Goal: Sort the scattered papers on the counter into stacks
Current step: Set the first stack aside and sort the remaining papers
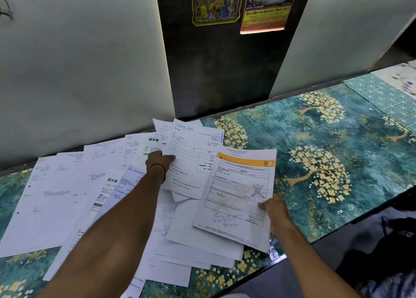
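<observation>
Papers [67,196] lie fanned and overlapping across the left half of the counter [315,140]: white printed sheets, not in any neat stack. They are light, floppy and slick on each other, so I take them by an edge or corner. My left hand [157,162] pinches a form [193,153] by its left edge. My right hand [278,212] grips the orange-banded invoice [238,191] by its near right corner, perhaps with other sheets beneath.

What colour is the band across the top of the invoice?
The band is orange-yellow, seen best in the head view.
</observation>
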